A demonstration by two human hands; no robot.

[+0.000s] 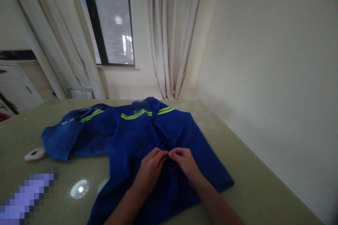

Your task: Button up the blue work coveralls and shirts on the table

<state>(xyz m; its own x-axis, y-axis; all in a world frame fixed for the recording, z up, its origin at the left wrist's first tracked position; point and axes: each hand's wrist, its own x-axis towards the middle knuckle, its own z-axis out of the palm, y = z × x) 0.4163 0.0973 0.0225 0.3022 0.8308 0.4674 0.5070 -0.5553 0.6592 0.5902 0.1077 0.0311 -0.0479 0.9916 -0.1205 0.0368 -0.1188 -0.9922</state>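
Observation:
A blue work jacket (132, 137) with yellow-green stripes across the chest lies spread on the table, its collar at the far side. Over the middle of its front opening, my left hand (153, 163) pinches the cloth edge between thumb and fingers. My right hand (185, 161) is closed in a pinch right beside it, the fingertips of both hands almost touching. Whatever small part of the front edge sits between the fingertips is too small to make out. The lower front of the jacket is partly hidden under my forearms.
Another blue garment (76, 133) with a yellow-green stripe lies crumpled to the left, against the jacket. Near it rests a white oval object (35, 154) with a dark spot. The glossy table (253, 190) runs along the wall at right. Curtains (171, 35) hang beyond it.

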